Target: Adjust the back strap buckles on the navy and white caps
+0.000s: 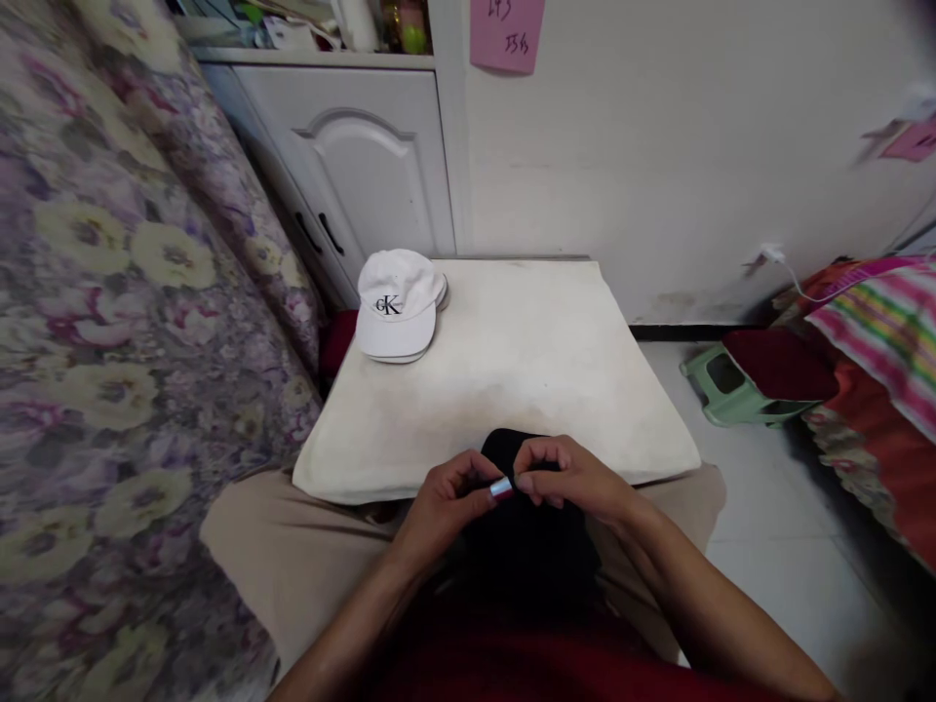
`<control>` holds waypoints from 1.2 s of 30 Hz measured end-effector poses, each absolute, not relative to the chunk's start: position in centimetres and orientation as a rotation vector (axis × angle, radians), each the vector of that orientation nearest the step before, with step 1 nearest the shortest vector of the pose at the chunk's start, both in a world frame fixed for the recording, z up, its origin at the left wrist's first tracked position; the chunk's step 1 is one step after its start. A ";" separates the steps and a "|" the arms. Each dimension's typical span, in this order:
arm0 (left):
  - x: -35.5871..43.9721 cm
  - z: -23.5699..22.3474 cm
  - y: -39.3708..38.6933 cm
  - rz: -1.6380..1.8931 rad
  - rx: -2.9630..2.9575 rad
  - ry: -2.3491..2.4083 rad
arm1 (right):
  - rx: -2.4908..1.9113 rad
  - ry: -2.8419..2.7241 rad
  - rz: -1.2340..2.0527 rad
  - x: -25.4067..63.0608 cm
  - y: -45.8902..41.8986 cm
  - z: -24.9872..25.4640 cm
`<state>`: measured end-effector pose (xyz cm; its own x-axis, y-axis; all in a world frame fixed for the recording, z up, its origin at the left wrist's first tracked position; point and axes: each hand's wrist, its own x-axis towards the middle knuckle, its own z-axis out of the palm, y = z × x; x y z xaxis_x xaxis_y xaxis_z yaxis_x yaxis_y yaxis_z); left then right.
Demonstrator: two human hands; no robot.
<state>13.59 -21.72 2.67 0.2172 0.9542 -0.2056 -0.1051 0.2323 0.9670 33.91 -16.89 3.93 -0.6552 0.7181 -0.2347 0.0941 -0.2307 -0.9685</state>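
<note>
My left hand (454,497) is closed, pinching a small lighter-like object (501,488) with a shiny pale end and a dark red part, between thumb and fingers. Close by on its right, my right hand (560,475) is also closed, its thumb and fingertips pressed together; what they pinch is too small to make out. Both hands are over a black cap (504,447) at the table's near edge, its lower part merging with dark cloth on my lap. White caps (399,304), stacked with dark letters on the front one, lie at the table's far left corner.
The low table (526,361) has a pale cover with smudges. A flowered curtain (109,341) hangs along the left, and a white cabinet (366,156) stands behind. To the right are a green stool (731,380) with a dark red top and a striped cloth (884,322).
</note>
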 end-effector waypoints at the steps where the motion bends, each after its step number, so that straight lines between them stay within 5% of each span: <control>1: 13.6 2.7 -21.7 0.958 1.039 1.065 | -0.973 -1.608 1.929 33.9 -16.8 3.9; 36: 13.8 2.6 -21.8 0.975 1.051 1.059 | -0.969 -1.571 1.883 34.0 -17.4 4.4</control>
<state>13.82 -21.84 2.61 0.2107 0.9588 -0.1905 -0.1106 0.2170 0.9699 33.99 -17.39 4.40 -0.6222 0.7557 -0.2044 0.0658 -0.2097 -0.9756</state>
